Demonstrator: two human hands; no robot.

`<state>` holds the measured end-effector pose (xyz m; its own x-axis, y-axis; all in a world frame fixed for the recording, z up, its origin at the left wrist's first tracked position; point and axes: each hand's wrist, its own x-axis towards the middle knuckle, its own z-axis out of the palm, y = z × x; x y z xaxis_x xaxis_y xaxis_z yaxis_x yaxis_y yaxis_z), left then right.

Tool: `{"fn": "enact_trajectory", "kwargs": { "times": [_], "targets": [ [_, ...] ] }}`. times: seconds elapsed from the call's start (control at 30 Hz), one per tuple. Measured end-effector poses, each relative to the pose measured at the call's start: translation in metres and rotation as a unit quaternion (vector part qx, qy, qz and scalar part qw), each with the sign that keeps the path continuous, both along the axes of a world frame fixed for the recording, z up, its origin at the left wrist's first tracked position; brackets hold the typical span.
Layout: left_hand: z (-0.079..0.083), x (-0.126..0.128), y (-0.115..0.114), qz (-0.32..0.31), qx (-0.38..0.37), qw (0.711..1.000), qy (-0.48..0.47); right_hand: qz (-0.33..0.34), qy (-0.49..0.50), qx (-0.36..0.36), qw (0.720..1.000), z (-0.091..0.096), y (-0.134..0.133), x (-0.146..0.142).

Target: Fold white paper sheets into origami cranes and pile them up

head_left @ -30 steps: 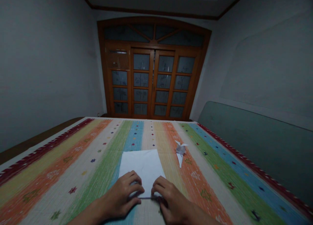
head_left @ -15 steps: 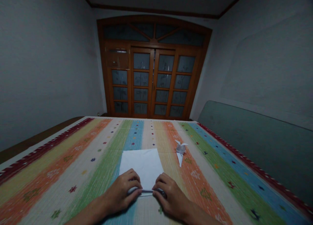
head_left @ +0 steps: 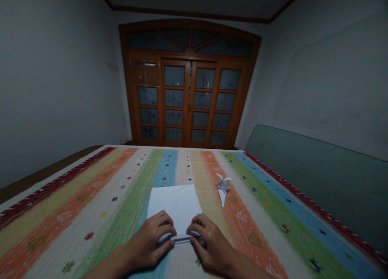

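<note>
A white sheet of paper (head_left: pixel 176 202) lies flat on the striped tablecloth in front of me, its near edge folded up into a narrow strip. My left hand (head_left: pixel 157 236) pinches the left part of that folded edge between thumb and fingers. At the right part of the same edge, my right hand (head_left: pixel 209 240) has its thumb and curled fingers closed on the paper. A short stretch of the fold shows between the two hands; both ends are hidden under my fingers.
To the right of the sheet rests a small folded paper figure (head_left: pixel 223 186) with pointed ends. The striped tablecloth (head_left: pixel 127 206) covers the table. A pale green panel (head_left: pixel 318 165) stands along the right side, and wooden glazed doors (head_left: pixel 189 97) are beyond the far edge.
The folded strip at the near edge shows wider and more raised between my hands. My right fingertips have shifted slightly left; the sheet stays in place.
</note>
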<state>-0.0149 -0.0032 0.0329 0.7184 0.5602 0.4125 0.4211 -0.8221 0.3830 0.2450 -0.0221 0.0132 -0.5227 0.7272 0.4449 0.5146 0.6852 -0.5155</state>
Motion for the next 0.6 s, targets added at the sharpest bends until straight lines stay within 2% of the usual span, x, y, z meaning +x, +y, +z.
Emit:
{"fn": "enact_trajectory", "kwargs": {
  "times": [0.23, 0.3, 0.4, 0.5, 0.6],
  "targets": [
    [-0.005, -0.004, 0.001, -0.004, 0.003, 1.000, 0.000, -0.035, 0.065, 0.016, 0.997, -0.007, 0.006, 0.002],
    [-0.009, -0.005, 0.004, 0.007, 0.002, 1.000, -0.005, -0.069, 0.071, 0.027, 0.995, -0.011, 0.010, 0.002],
    [-0.012, -0.006, 0.008, 0.017, -0.044, 0.999, 0.005, -0.132, 0.072, 0.031, 0.988, -0.014, 0.014, 0.000],
    [-0.014, -0.005, 0.009, 0.011, -0.093, 0.996, 0.014, -0.196, 0.069, 0.015, 0.978, -0.014, 0.018, -0.003],
    [-0.015, -0.004, 0.010, 0.000, -0.096, 0.995, -0.009, -0.238, 0.051, -0.003, 0.970, -0.012, 0.018, -0.007]
  ]
}}
